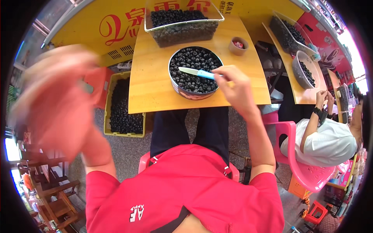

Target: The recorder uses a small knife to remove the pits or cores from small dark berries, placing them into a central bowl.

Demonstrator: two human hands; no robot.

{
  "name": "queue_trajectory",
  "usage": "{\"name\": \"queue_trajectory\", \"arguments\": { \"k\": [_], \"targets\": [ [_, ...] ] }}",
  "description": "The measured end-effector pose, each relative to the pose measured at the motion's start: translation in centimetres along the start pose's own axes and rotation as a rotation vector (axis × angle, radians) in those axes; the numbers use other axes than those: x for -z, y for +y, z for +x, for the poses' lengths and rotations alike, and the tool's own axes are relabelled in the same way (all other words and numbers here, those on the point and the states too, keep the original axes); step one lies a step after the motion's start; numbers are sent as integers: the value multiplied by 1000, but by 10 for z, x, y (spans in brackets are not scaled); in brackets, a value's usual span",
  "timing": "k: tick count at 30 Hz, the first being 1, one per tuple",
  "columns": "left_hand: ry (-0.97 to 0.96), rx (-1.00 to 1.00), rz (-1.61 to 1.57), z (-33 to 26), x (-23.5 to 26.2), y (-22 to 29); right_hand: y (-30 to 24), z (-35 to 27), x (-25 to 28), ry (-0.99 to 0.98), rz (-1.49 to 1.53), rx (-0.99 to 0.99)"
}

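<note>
Fingers of the right hand [234,84] pinch the rear of the light-blue handle of a small paring knife [199,73], a grip that presumably leaves the whole blade free; its tip points left, above dark berry-like fruits [194,59] filling a round tub [194,96]. Whether the blade touches them cannot be told. The tub stands on the wooden tabletop [151,79] near its front edge, likely for short reach. Behind it, a clear rectangular bin [184,24] holds similar fruits, apparently set back to leave working room; a small brown cup [236,51] stands to the right. Below the left edge, a yellow crate [124,134] of more fruits probably spares surface space. The left hand [56,103], raised well to the left, is motion-blurred: finger state and any contents cannot be told.
</note>
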State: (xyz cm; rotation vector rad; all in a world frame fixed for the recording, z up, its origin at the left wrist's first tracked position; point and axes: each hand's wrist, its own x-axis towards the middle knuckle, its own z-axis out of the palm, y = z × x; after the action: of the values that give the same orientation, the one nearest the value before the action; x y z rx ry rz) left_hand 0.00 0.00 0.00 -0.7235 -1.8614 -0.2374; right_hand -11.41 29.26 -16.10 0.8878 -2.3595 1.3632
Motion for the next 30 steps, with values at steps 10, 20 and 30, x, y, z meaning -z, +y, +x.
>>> {"name": "queue_trajectory", "arguments": {
  "k": [10, 20, 30],
  "targets": [
    [-599, 429, -482, -123, -191, -20, 60, 21, -46, -143, -632, 148],
    [-1007, 268, -192, -116, -215, -25, 47, 5, -7, -78, -329, -30],
    [-506, 1147, -1469, -115, -208, 4, 25, -5, -35, 0, 920, -638]
  ]
}}
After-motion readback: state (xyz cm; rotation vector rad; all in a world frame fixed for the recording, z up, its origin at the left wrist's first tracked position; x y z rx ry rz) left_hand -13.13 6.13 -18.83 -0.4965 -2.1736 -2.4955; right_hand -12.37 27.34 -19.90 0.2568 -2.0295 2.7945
